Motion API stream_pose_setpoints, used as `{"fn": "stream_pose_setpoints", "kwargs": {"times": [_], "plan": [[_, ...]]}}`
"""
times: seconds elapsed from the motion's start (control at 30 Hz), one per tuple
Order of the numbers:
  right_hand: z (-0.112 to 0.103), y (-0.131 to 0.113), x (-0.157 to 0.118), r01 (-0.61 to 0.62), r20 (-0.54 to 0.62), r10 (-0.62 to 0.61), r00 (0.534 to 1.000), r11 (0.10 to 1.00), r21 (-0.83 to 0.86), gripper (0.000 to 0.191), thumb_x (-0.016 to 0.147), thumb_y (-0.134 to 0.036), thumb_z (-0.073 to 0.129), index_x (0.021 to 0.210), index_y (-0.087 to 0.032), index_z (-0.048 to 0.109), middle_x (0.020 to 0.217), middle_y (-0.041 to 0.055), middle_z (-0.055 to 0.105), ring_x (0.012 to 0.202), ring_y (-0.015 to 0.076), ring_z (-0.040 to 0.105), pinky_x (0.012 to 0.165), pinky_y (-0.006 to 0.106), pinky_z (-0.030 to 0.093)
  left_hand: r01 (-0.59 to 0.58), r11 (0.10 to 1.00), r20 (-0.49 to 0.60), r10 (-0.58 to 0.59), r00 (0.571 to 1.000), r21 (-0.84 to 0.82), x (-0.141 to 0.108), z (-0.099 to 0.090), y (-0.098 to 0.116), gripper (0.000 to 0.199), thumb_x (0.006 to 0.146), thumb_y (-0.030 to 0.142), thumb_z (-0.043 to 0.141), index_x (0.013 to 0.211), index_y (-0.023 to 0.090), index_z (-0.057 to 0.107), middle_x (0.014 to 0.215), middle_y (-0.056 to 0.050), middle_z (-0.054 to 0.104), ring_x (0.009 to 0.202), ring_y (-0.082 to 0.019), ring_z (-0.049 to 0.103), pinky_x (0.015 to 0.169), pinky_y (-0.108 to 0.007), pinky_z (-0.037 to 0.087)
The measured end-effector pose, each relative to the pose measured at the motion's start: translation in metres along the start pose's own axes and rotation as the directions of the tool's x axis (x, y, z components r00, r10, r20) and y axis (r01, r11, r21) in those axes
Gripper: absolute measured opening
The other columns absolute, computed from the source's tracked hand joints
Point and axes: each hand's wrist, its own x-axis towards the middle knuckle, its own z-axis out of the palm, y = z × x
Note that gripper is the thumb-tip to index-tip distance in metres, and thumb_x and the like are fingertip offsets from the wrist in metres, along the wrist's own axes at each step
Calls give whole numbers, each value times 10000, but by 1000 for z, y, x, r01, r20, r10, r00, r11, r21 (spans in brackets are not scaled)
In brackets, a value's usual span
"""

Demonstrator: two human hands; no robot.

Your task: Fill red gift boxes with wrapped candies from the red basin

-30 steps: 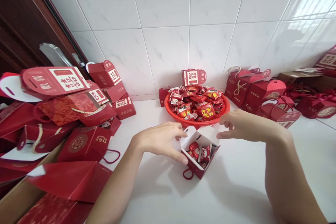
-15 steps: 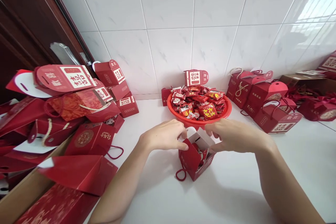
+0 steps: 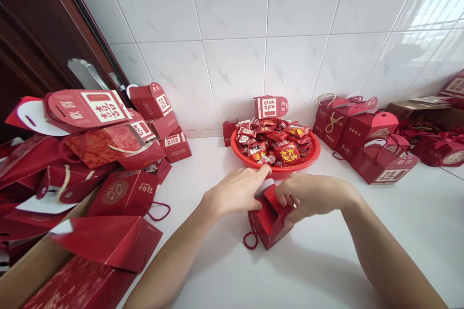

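Observation:
A small red gift box (image 3: 270, 231) stands upright on the white table between my hands, its flaps partly folded over the top. My left hand (image 3: 239, 190) grips the box's left and back flaps between thumb and fingers. On the opposite side, my right hand (image 3: 308, 198) has its fingers curled over the right flap, thumb low against the box wall. A red cord loop (image 3: 250, 240) hangs from the box's left side onto the table. Just behind is a red plastic basin (image 3: 311, 154) heaped with red-wrapped snack packets (image 3: 287, 153). The contents of the box are now hidden.
A pile of red gift boxes (image 3: 123, 193) fills a cardboard carton on the left. More boxes (image 3: 366, 130) stand at the right, and one box (image 3: 271, 107) sits behind the basin. White tiled wall (image 3: 232, 82) closes off the back; a dark door (image 3: 32, 24) is at the left.
The box's flaps have been folded inward over the opening, covering the packets that showed inside. My left hand has moved slightly right, its fingers now over the back flap.

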Motion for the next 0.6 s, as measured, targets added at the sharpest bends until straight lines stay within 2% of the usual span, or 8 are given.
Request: {"fn": "stream_pose_setpoints", "kwargs": {"times": [0.13,0.23,0.4,0.6], "plan": [[1,-2,6,-245,-11,245,969,963,-114,359,776,-499,737,661,-201,573,596,2,536,510,143,465,457,276,290,-123,992,41,123,992,-6,-1,2,-3,99,834,248,575,923,204,583,936,-62,663,844,-240,645,663,-321,419],[1,-1,9,-310,-10,311,950,944,-116,376,749,-554,733,771,-195,625,727,35,603,578,167,527,466,273,319,-148,989,68,150,986,-27,-3,4,-3,177,906,282,495,881,212,656,941,-77,646,888,-241,641,710,-329,436],[0,9,13,-262,11,262,965,964,-35,517,693,-620,749,980,-196,677,889,61,654,750,224,618,535,273,401,12,997,122,-2,993,-82,-5,10,5,304,919,481,489,945,235,666,938,-80,622,820,-252,637,620,-324,421],[1,22,21,-107,33,103,994,982,155,638,630,-559,811,1142,-223,632,943,14,667,759,175,640,579,239,453,106,981,176,-76,981,-166,3,16,10,354,855,507,587,1065,222,591,1018,-77,648,851,-256,652,597,-307,427]]}}
